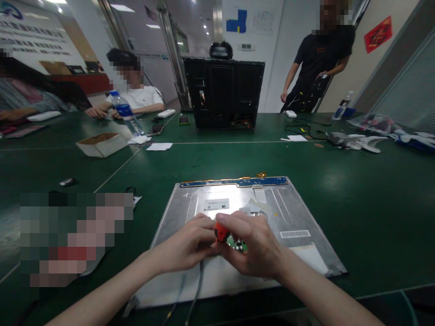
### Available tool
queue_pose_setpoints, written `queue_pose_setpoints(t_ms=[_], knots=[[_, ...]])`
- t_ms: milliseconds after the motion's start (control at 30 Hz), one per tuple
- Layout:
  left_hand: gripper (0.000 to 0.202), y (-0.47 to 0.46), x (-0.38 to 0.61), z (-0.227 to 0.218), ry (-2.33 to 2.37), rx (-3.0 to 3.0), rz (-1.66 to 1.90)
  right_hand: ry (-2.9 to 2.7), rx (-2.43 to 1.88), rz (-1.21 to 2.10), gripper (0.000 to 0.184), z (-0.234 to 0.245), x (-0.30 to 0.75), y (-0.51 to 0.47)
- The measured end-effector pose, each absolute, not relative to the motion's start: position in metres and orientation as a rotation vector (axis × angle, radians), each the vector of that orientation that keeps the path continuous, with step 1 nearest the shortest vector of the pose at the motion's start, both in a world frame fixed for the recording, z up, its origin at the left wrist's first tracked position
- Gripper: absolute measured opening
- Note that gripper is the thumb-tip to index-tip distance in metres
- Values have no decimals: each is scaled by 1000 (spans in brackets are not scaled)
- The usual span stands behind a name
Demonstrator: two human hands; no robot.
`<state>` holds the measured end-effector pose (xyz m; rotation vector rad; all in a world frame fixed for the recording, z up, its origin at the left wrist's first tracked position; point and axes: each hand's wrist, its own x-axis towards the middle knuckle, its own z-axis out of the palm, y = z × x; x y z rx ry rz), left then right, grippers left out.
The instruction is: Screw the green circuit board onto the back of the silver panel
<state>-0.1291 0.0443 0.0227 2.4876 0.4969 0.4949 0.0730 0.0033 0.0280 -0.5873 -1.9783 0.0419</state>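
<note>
A flat silver display panel (176,215) lies back side up on the green table, with a blue circuit strip (234,182) along its far edge. Above its middle, my right hand (260,244) grips the red and black handle of what looks like a screwdriver (221,232); the tip is hidden. My left hand (188,240) is closed beside the handle, thumb and fingers pinched together, and what they hold is hidden. Part of a small green circuit board (237,244) shows beneath my right fingers. A dark cable (199,287) runs from below my left hand towards me.
A black screen housing (226,97) stands upright at the back. To the left are a carton tray (102,145), a water bottle (126,113) and a blurred-out item (78,240). Two people sit at left; another person (321,63) stands back right. Cables and parts (355,140) lie at right.
</note>
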Motion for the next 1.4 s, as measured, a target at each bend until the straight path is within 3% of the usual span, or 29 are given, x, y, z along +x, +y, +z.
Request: queue_pose_setpoints(t_ms=[300, 600, 1033, 1400], knots=[[14, 44, -129, 22, 507, 2450, 491, -1985, -543, 146, 65, 25, 75, 2], [15, 44, -128, 23, 472, 2477, 515, -1963, -585, 40, 51, 26, 74, 3], [15, 44, -129, 21, 488, 2467, 497, -1983, -536, 131, 66, 27, 75, 2], [18, 43, -127, 22, 481, 2479, 505, -1972, -573, 52, 52, 26, 73, 4]])
